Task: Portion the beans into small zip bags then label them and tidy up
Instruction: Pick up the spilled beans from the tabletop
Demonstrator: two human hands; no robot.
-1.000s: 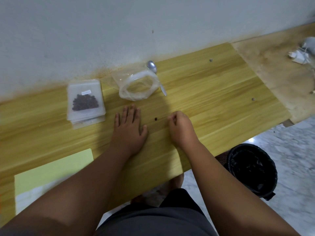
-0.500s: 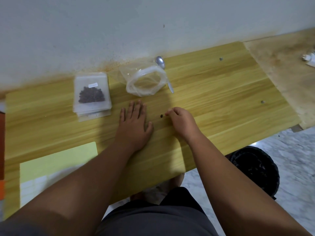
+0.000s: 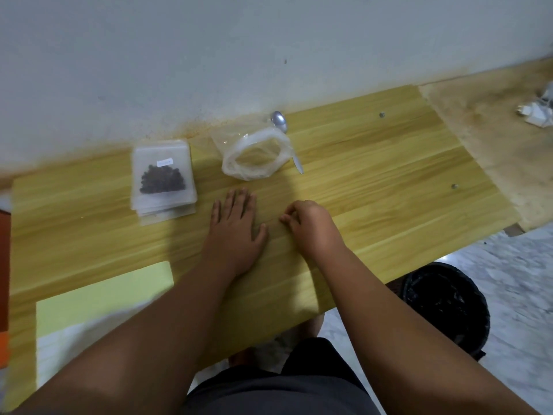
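The table is pale yellow laminate with a printed wood grain, and its far edge sits against a grey wall. Towards the far left corner lies a squared stack of small frosted zip bags. The top bag holds a dark heap of beans and carries a small white label above them.

Midway along the far edge sits a large clear plastic bag, soft and crinkled, with its rim rolled down into a thick ring. The wood grain shows through its open mouth. A metal spoon lies partly under this bag, with its rounded bowl nearest the wall and its handle tip poking out on the right.

A pale green sheet lies flat at the near left corner. A black bin stands on the marbled floor past the near edge, on the right.

The left hand lies palm down in the middle of the table, with its fingers straight and close together and nothing in it. Just to its right, the right hand rests on the table with its fingers curled in. Its fingertips are bunched against the thumb on the surface, and whether anything is pinched there cannot be told. Both forearms reach in from the near edge.
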